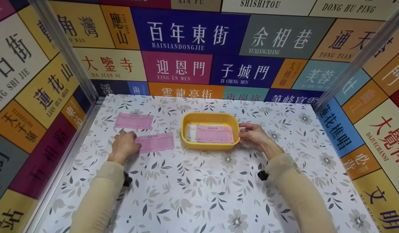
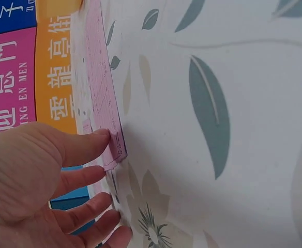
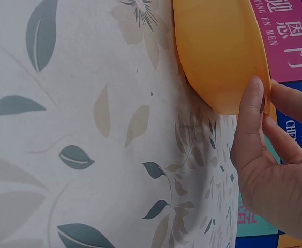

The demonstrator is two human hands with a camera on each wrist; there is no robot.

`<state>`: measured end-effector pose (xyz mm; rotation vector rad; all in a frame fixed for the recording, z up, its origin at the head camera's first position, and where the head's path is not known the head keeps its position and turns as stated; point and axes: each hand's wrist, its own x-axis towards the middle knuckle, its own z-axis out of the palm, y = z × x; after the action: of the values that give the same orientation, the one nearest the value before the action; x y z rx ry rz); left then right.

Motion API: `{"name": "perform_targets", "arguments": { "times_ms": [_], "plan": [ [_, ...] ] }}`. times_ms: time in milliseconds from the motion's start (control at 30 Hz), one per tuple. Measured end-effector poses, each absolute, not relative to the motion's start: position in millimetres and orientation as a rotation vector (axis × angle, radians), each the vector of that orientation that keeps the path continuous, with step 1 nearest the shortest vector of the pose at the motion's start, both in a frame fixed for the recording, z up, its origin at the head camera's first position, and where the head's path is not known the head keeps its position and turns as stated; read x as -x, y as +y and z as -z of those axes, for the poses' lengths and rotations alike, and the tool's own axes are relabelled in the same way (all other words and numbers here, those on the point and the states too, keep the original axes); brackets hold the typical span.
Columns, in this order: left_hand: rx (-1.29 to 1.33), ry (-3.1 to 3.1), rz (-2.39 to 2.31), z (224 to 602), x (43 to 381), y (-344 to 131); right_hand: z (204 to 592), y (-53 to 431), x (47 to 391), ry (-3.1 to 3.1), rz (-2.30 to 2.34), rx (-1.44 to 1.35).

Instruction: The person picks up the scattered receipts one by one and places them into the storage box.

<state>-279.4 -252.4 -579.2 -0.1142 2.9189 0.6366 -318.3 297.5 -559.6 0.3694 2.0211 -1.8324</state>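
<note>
My left hand [image 1: 124, 145] is at the left end of the nearer pink paper slip [image 1: 158, 142], which lies on the table. In the left wrist view the thumb lies on top of that slip [image 2: 105, 98] and the index fingertip meets its edge, pinching the corner. A second pink slip [image 1: 134, 121] lies just behind it. To the right stands a yellow plastic box [image 1: 210, 146], open at the top. Inside it are a printed pink slip [image 1: 215, 134] and a white paper [image 1: 192, 132]. My right hand [image 1: 255, 135] grips the box's right end between thumb and fingers.
A white tabletop [image 1: 193, 197] with a leaf and flower print lies under everything. Panels with coloured street-name signs [image 1: 186, 32] rise behind it and on both sides. Metal posts [image 1: 68, 51] stand at the back corners.
</note>
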Motion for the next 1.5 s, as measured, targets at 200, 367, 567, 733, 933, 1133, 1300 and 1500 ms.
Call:
{"name": "perform_targets", "arguments": {
  "times_ms": [200, 367, 567, 733, 933, 1133, 1300, 1500],
  "plan": [
    [0.175, 2.892, -0.691, 579, 282, -252, 561, 299, 318, 2.014, 1.857, -0.343],
    [0.185, 2.909, -0.805, 581, 282, -248, 563, 299, 318, 2.007, 1.875, -0.300],
    [0.200, 2.929, -1.017, 585, 283, -246, 563, 298, 319, 1.996, 1.883, -0.315],
    [0.207, 2.854, -1.208, 588, 282, -246, 562, 298, 319, 2.003, 1.854, -0.336],
    [0.195, 2.822, -1.313, 584, 280, -247, 561, 299, 319, 2.009, 1.847, -0.342],
    [0.176, 2.890, -1.371, 573, 278, -248, 561, 299, 319, 1.992, 1.851, -0.345],
    [0.161, 2.943, -1.469, 559, 279, -243, 562, 299, 318, 1.980, 1.875, -0.320],
    [0.171, 2.968, -1.572, 543, 283, -235, 563, 299, 318, 1.986, 1.889, -0.310]
  ]
}}
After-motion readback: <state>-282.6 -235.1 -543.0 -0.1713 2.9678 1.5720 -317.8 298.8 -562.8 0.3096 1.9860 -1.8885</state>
